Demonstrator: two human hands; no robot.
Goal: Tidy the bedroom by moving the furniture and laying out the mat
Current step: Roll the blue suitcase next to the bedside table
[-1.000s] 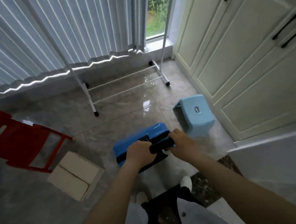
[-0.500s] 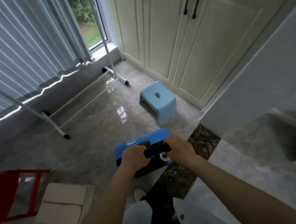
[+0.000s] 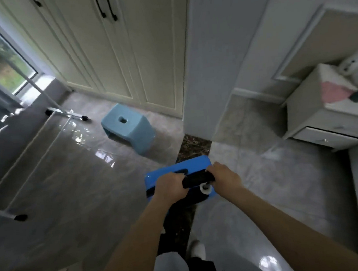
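A bright blue suitcase (image 3: 177, 170) stands on the floor right in front of me, seen from above. Its black pull handle (image 3: 198, 179) runs between my two hands. My left hand (image 3: 170, 185) grips the handle's left end and my right hand (image 3: 225, 176) grips its right end, fingers curled round it. The suitcase sits over a dark marble threshold strip (image 3: 192, 148) in a doorway. No mat is visible.
A light blue plastic stool (image 3: 129, 128) stands ahead, before cream wardrobe doors (image 3: 125, 54). A white clothes rack's wheeled base (image 3: 66, 115) lies at left by the window. A white wall end (image 3: 209, 69) rises ahead; a bedside cabinet (image 3: 329, 112) is at right.
My view has swung to the right. The suitcase has moved with my hands towards the doorway strip; the red chair and cardboard box have left the view and the bedside cabinet has appeared.
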